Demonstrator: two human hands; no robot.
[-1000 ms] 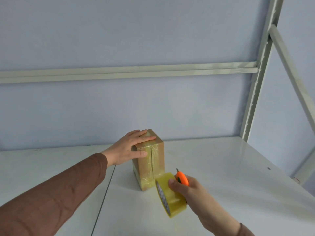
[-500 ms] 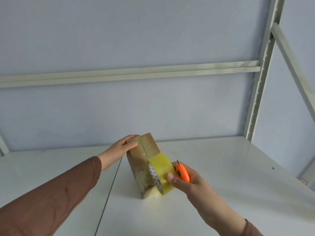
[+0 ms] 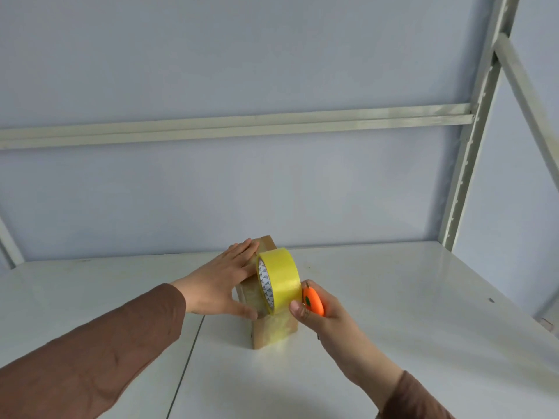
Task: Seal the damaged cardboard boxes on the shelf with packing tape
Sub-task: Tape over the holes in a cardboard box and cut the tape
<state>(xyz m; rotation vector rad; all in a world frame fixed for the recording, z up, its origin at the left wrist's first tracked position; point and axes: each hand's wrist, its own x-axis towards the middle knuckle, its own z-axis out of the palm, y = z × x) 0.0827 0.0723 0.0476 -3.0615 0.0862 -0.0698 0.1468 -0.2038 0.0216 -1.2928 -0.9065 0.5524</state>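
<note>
A small brown cardboard box (image 3: 273, 332), wrapped in clear tape, stands on the white shelf (image 3: 393, 297) at the centre. My left hand (image 3: 222, 284) lies flat against its left side, fingers straight, thumb low at the front. My right hand (image 3: 323, 309) holds a yellow roll of packing tape (image 3: 279, 278) up against the box's top front and also grips an orange cutter (image 3: 313, 302). The roll hides most of the box's upper face.
Grey metal shelf uprights (image 3: 472, 146) stand at the right and a horizontal rail (image 3: 242, 127) runs along the blue back wall. A seam (image 3: 184, 364) splits the shelf surface left of the box.
My right hand has lifted the tape roll from the box's foot up to its top. My left hand has shifted from the box's top to lie flat on its left side.
</note>
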